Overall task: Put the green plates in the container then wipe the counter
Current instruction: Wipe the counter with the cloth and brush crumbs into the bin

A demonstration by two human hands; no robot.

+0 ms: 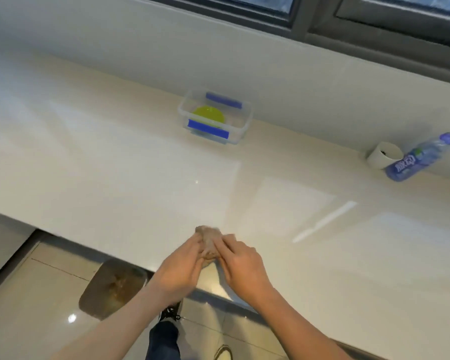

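A clear plastic container (242,127) with blue clips stands at the back of the white counter (102,165), near the wall. A green plate (209,115) lies inside it. Close to the counter's front edge, my left hand (178,268) and my right hand (240,263) both grip a small crumpled brownish cloth (209,241) held between them. The cloth is blurred and my fingers cover most of it.
A white cup (383,154) and a blue-labelled plastic bottle (417,158) stand at the back right by the wall. A dark window frame runs above. Below the counter edge lie a tiled floor, a brown mat (112,287) and a shoe (170,311).
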